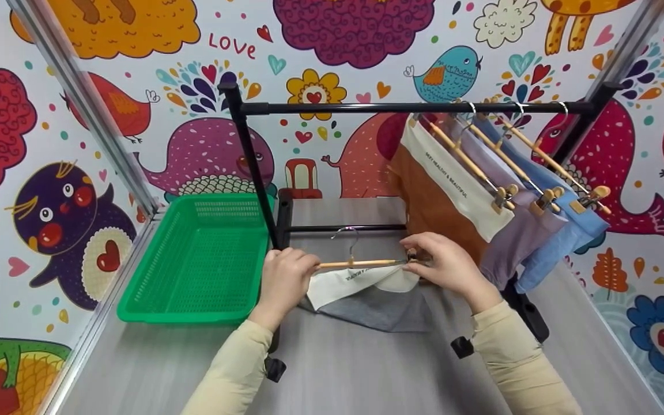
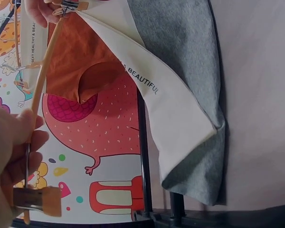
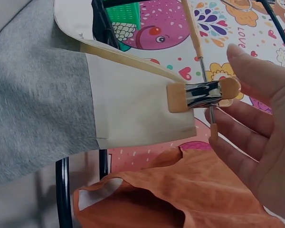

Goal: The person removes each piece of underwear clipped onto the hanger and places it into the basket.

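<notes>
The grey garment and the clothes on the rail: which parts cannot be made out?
Grey garment: full shape; head view, folded; left wrist view, cut off by the top edge; right wrist view, by the left edge.
Its print: start; left wrist view, turned away with the cloth; head view, too small.
Purple garment: most of its front; head view, behind the brown garment.
Blue garment: most of its front; head view, behind the purple one.

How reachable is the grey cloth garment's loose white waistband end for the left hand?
Probably yes: the loose waistband end lies near the left hand, with nothing visible between, though that hand grips the slim wooden clip hanger.
</notes>
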A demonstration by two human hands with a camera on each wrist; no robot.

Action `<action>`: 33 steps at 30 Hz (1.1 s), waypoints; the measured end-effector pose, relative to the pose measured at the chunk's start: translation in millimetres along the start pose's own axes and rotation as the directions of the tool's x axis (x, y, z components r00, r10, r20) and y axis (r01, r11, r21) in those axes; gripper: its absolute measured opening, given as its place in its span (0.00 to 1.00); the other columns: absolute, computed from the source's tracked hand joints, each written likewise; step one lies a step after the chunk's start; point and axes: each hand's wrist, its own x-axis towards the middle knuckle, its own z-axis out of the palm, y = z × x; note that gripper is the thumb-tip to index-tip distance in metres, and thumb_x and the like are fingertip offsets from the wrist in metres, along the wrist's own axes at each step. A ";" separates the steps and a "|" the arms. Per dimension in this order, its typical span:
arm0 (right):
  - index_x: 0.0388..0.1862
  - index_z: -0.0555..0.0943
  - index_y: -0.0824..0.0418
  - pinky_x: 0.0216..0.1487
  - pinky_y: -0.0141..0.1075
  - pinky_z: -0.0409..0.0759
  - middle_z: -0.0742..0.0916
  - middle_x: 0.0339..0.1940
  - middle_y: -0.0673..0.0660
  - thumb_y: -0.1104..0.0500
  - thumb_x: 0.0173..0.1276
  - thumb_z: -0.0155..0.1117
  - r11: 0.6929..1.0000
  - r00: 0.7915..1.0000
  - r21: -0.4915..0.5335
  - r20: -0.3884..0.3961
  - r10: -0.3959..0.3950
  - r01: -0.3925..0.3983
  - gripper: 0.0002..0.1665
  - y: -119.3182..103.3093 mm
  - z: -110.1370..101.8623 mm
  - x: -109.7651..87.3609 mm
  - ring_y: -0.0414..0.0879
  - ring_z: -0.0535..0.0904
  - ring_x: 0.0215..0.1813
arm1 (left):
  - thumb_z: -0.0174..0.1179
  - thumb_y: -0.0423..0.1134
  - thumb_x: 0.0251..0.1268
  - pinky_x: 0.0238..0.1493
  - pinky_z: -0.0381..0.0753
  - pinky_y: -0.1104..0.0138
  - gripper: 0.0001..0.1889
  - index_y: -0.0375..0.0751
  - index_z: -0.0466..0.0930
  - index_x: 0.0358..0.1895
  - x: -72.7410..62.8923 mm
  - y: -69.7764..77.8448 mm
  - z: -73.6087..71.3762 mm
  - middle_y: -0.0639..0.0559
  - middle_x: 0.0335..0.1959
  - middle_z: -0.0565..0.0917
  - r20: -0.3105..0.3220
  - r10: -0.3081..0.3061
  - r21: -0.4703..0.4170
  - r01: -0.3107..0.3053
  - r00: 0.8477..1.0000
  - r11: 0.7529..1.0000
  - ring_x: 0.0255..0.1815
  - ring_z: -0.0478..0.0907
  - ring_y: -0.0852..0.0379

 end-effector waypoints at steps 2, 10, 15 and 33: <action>0.52 0.83 0.57 0.44 0.42 0.79 0.84 0.41 0.51 0.56 0.56 0.79 0.999 1.000 -0.042 -0.008 -0.019 0.019 0.24 -0.6 -0.7 -0.5 0.44 0.79 0.41 | 0.72 0.42 0.56 0.34 0.72 0.55 0.04 0.47 0.88 0.30 -0.4 -0.4 0.0 0.54 0.26 0.85 -0.003 0.000 0.000 0.000 1.000 1.000 0.27 0.79 0.53; 0.47 0.84 0.58 0.41 0.42 0.80 0.85 0.39 0.51 0.56 0.53 0.81 0.965 0.985 -0.212 -0.042 -0.168 0.155 0.23 3.1 1.6 -1.8 0.46 0.80 0.40 | 0.73 0.40 0.54 0.35 0.72 0.56 0.04 0.47 0.88 0.31 -2.1 -0.9 -0.5 0.54 0.26 0.85 -0.001 -0.001 0.002 0.001 1.000 1.000 0.27 0.79 0.53; 0.44 0.85 0.60 0.39 0.42 0.81 0.85 0.37 0.52 0.56 0.51 0.82 0.943 0.974 -0.268 -0.054 -0.220 0.198 0.22 5.2 3.9 -2.3 0.47 0.80 0.39 | 0.72 0.39 0.56 0.36 0.73 0.55 0.03 0.46 0.88 0.31 -3.4 -1.0 -0.3 0.54 0.26 0.85 0.005 0.001 0.003 -0.001 1.000 1.000 0.28 0.79 0.53; 0.36 0.83 0.56 0.38 0.46 0.76 0.84 0.33 0.51 0.56 0.48 0.81 0.911 0.942 -0.345 -0.160 -0.296 0.227 0.18 6.3 14.6 -1.4 0.49 0.79 0.38 | 0.72 0.40 0.55 0.36 0.72 0.55 0.04 0.46 0.88 0.31 -6.6 -2.2 0.4 0.54 0.26 0.85 -0.006 -0.005 -0.010 0.004 1.000 1.000 0.28 0.79 0.53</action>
